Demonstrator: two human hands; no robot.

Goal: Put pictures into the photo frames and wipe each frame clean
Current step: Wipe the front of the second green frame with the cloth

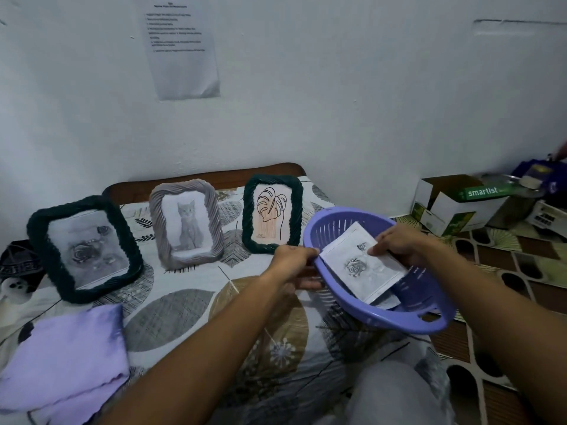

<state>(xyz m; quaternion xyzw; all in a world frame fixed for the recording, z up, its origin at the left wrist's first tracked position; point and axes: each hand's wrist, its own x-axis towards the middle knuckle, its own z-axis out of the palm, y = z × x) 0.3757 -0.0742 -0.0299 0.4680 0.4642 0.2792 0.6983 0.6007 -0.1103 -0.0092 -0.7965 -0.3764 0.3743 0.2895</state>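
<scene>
Three photo frames stood propped along the back of a bed covered in a leaf-patterned sheet (184, 302), each tilted back on its stand with its face toward the person, presumably so the contents could be checked. The dark green frame at left (82, 250) held a grey rose print. The grey frame in the middle (186, 222) held a kitten picture. The dark green frame at right (272, 213) held a leaf line drawing. All three therefore appeared already filled.

A purple basket (380, 314) was held tipped toward the person at the bed's right edge. The left hand (296, 260) gripped its near-left rim, fingers curled over and under the edge, evidently to steady it and raise it. The right hand (399, 243) reached into the basket and rested on the upper right part of a loose rose print (362, 268), fingers bent on the sheet; whether it was pinching the paper or only pressing on it could not be told. A further sheet showed beneath that print.

A lilac cloth (70, 354) lay crumpled at the near left of the bed, well apart from both hands, within reach for wiping. In my judgement, wiping remained to be done.

Cardboard boxes (454, 207) stood on the patterned floor at right, beside the wall. A printed notice (182, 47) was stuck to the wall above the frames.
</scene>
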